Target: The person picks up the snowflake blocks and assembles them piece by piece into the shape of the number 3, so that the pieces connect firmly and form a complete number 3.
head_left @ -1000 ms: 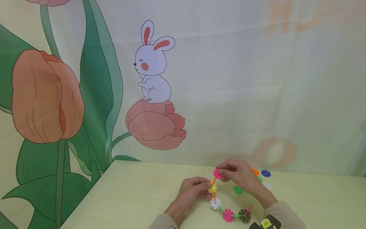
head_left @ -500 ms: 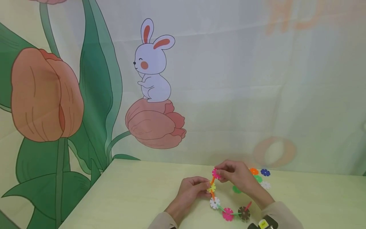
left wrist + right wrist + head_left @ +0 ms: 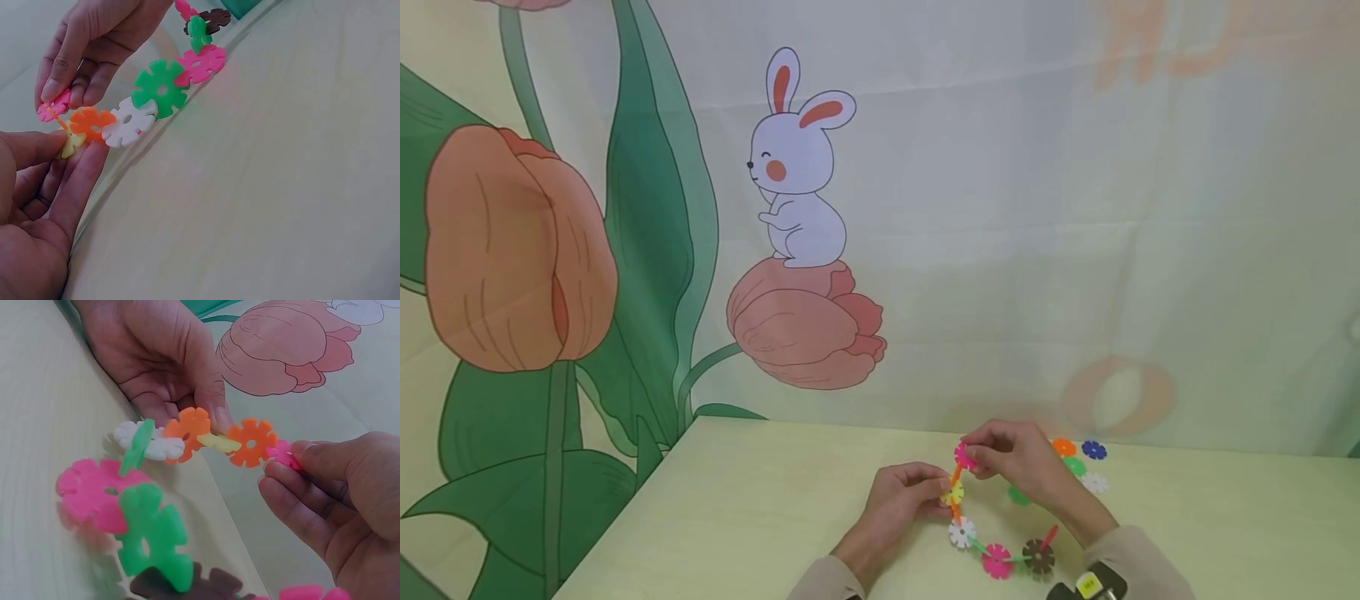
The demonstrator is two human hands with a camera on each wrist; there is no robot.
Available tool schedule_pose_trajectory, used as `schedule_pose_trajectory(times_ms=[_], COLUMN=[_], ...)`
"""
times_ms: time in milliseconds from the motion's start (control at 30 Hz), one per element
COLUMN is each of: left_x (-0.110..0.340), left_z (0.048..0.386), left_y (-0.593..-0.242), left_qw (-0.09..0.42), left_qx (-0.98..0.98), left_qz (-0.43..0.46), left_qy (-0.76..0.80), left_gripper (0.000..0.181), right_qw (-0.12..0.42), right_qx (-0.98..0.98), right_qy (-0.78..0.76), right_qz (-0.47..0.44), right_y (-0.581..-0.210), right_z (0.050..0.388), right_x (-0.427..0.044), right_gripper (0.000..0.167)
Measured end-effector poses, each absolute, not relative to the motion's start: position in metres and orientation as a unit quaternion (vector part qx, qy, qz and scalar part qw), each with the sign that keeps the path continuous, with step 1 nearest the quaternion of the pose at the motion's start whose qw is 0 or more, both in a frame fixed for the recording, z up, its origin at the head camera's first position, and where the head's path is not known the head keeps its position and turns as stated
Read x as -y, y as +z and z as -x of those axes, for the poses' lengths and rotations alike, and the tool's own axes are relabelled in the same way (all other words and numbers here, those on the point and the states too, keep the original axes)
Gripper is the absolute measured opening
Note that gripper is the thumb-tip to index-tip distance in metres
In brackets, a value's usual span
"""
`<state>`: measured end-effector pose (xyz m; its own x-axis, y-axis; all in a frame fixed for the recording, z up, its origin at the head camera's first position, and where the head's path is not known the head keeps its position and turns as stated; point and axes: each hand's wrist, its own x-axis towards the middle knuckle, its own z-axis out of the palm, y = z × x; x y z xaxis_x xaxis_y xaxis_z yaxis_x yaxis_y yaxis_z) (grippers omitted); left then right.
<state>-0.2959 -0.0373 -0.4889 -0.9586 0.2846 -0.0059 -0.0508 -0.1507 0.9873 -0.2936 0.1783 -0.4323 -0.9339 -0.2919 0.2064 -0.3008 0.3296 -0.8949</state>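
Head view puts my chain (image 3: pixel 962 532) at five o'clock of centre, a curve of notched, flower-shaped plastic discs slotted together at twisted angles. My right hand (image 3: pixel 1018 454) clamps the pink end disc (image 3: pixel 285 454) between thumb and fingers, at eleven o'clock on the curve; my left hand (image 3: pixel 898 496) pinches the yellow disc (image 3: pixel 220 443) near ten. Orange discs (image 3: pixel 251 444) flank the yellow; white, green, pink, green, brown and reddish pieces run via six towards four. Loose discs (image 3: pixel 1094 450) lie at two o'clock from it.
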Motion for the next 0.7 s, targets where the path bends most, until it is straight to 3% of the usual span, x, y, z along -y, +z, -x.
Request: schedule_pose_trajectory(times_ms=[700], left_x=[0.0367], left_z=[0.2941], left_y=[-0.4899], left_qw=[0.111], left_qx=[-0.643], left_qz=[-0.102], left_qy=[0.751], left_gripper=[0.013], right_qw=[-0.002], right_qx=[0.829], right_qy=[0.527], right_qz=[-0.185], right_y=[-0.4339], right_z=[0.2924], right_x=[-0.1788], right_gripper=[0.016])
